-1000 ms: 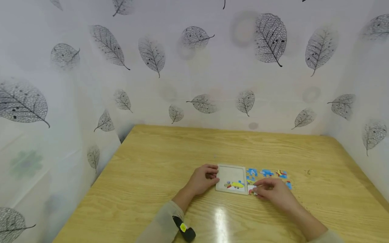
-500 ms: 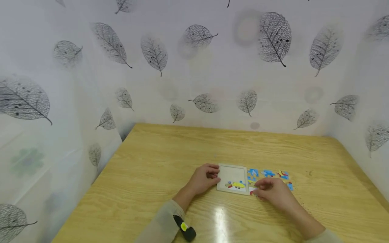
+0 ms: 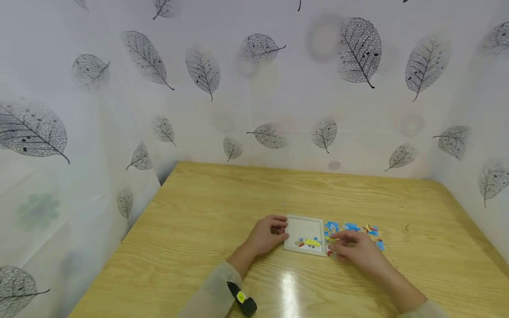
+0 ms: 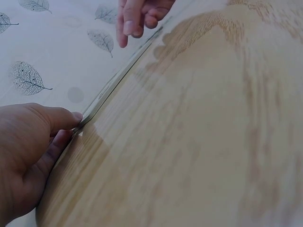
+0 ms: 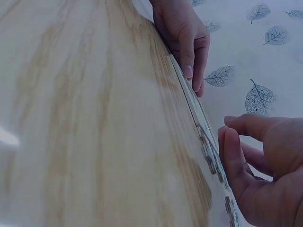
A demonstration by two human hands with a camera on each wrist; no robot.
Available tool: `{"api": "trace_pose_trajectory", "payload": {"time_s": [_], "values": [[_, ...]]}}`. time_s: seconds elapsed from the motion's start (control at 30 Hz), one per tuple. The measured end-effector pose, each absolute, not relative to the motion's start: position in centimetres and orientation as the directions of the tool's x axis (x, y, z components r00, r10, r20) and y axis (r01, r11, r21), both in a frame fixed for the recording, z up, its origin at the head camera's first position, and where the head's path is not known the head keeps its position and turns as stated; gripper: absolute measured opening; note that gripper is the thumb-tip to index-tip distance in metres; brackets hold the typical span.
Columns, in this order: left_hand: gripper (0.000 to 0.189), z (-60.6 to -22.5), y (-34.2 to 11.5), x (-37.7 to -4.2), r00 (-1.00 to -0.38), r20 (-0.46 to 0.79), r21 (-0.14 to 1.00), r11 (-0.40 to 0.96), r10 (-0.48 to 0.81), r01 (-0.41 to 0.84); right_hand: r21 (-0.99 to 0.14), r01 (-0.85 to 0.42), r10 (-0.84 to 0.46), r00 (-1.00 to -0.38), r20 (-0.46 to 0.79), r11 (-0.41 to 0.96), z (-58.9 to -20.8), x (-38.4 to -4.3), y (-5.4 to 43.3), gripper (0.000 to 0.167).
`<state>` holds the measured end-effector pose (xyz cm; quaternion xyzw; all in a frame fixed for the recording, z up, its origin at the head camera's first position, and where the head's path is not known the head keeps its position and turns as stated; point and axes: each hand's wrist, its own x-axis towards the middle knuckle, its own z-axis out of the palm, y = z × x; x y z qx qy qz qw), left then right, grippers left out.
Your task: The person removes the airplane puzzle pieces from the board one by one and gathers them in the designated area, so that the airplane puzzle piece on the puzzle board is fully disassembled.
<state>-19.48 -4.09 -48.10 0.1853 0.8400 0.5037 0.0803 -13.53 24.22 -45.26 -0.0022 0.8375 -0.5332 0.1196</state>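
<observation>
A pale square puzzle board point(image 3: 304, 226) with a raised rim lies on the table in the head view. Along its lower part sit joined pieces with a yellow picture point(image 3: 312, 242). At the board's left edge my left hand point(image 3: 262, 236) holds the rim with thumb and fingertips. My right hand point(image 3: 358, 251) hovers just right of the board, over loose puzzle pieces point(image 3: 351, 226). In the right wrist view the right thumb and forefinger point(image 5: 246, 124) are close together with nothing seen between them. Beneath those fingertips a white-and-red piece point(image 3: 330, 253) is partly hidden.
Several blue, red and yellow pieces lie right of the board, some hidden behind the right hand. The wooden table point(image 3: 222, 194) reaches back to a leaf-patterned curtain point(image 3: 278, 97). A black strap point(image 3: 241, 298) is on the left sleeve.
My right fingertips have moved slightly up and left from the white-and-red piece, with the thumb and forefinger parting a little. The left hand stays at the board. The head view shifts slightly.
</observation>
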Motion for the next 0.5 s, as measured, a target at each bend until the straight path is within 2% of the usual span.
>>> {"api": "trace_pose_trajectory", "payload": {"time_s": [0.33,0.5], "values": [[0.028,-48.2,-4.2,-19.5,-0.918,0.052,0.873,0.43,0.392,0.233,-0.927,0.082,-0.24,-0.954,-0.18,0.366,-45.0,-14.4,21.6,0.051],[0.028,-48.3,-3.9,-19.6,-0.918,0.058,0.875,0.423,0.392,0.236,-0.911,0.033,-0.284,-0.945,-0.162,0.41,-45.1,-14.9,20.6,0.047]]}}
